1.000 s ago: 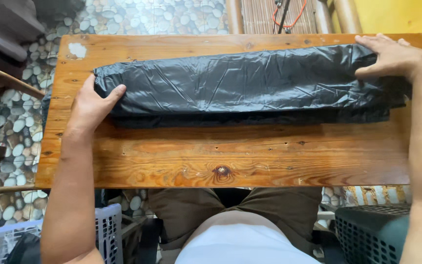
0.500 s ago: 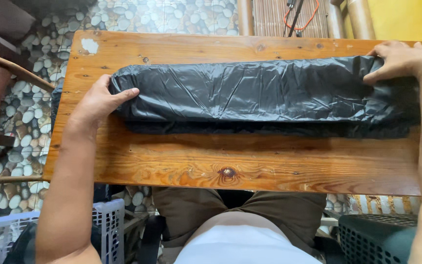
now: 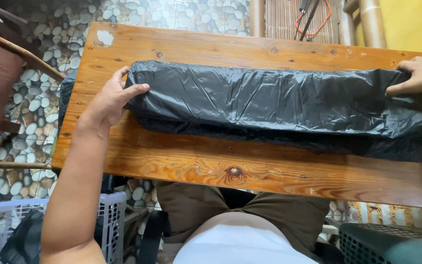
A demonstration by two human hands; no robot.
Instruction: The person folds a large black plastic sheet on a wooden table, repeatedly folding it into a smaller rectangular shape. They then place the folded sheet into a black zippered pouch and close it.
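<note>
Across a pebble-tiled floor [image 3: 35, 105], a long wooden tabletop [image 3: 211, 161] is stretching from side to side, its grain and a dark knot showing near the front edge. Lying lengthwise along the middle of that tabletop is a folded black plastic bag [image 3: 279, 100], crinkled and glossy, with a lower layer peeking out beneath its near edge and its right end running out of the frame. A seated person in a white top and olive trousers is leaning over the work, both bare hands resting on the bag. The left hand [image 3: 108, 100] is pressing against the bag's left end, thumb lying over the top of the fold and fingers spread flat, not clenched. The right hand [image 3: 418, 76] is pinching the far upper corner at the right end, fingertips bearing down on the plastic. A white slatted crate [image 3: 111, 215] is standing at the lower left, a dark green basket [image 3: 382, 244] at the lower right. An orange cord [image 3: 313, 19] is hanging behind the tabletop.
</note>
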